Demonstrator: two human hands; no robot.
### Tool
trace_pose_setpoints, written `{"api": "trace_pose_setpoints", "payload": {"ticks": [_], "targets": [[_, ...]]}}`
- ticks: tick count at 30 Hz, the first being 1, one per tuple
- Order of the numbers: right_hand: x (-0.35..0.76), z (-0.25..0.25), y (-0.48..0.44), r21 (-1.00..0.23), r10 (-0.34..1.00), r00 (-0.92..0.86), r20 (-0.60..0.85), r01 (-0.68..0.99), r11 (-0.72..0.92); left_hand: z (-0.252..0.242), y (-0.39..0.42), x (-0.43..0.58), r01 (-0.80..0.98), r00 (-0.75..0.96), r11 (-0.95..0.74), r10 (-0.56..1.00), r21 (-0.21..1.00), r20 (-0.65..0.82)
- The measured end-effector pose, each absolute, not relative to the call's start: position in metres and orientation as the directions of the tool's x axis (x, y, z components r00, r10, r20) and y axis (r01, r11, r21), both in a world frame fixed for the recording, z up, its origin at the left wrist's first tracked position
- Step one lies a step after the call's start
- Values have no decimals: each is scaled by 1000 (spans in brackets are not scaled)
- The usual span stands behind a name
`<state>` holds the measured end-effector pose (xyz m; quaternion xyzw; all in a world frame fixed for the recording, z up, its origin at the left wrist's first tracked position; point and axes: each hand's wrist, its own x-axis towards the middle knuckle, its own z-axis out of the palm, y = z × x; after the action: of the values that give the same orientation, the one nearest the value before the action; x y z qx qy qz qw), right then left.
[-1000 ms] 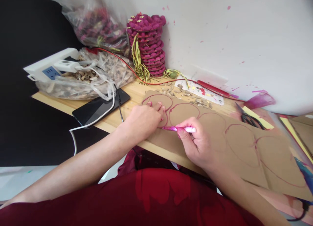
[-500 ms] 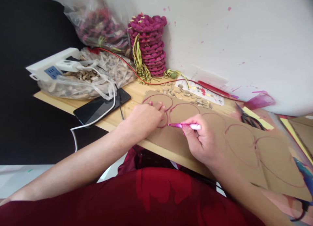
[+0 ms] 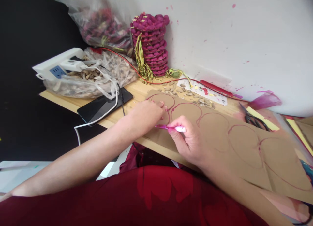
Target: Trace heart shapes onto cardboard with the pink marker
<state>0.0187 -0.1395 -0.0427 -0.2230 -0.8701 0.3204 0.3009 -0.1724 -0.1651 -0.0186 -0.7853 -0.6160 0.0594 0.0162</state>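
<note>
My right hand [image 3: 184, 138] is closed around a white pen [image 3: 180, 129] with a purple-stained front end, its tip pointing left close beside my left hand. My left hand [image 3: 146, 117] rests on the left end of a long brown cardboard strip [image 3: 210, 138], over a drawn circle, with its fingers partly spread and nothing seen in them. Several purple-red circle outlines run along the cardboard in a row. Whether the pen tip touches the cardboard is hard to tell.
Behind stand a magenta stack [image 3: 153, 45] with yellow tassels and bags of shells [image 3: 122, 68]. A black phone [image 3: 105, 105], white power strip [image 3: 57, 64] and cables lie left. Loose shells [image 3: 188, 94], a sticker sheet [image 3: 215, 97] and scissors [image 3: 254, 118] lie along the back.
My right hand has moved left with the pen, bringing its tip nearer to my left hand. My left hand stays on the cardboard, its fingers slightly shifted. The view has shifted a little.
</note>
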Motion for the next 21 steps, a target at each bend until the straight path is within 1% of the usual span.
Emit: {"api": "trace_pose_setpoints", "payload": {"ticks": [6,10,15,21], "targets": [[43,-46,-133,-690,625,-706,334,269,672,-23,-162,-173,972,208,-218,973,-89,-103],[39,-48,-135,-702,613,-709,347,237,671,-22,-161,-173,971,213,-222,972,-87,-103],[20,-46,-137,-691,556,-743,372,179,700,-21,-164,-173,972,206,-213,976,-103,-74],[31,-42,-130,-673,581,-736,346,237,701,-26,-164,-174,972,210,-215,976,-94,-61]]}}
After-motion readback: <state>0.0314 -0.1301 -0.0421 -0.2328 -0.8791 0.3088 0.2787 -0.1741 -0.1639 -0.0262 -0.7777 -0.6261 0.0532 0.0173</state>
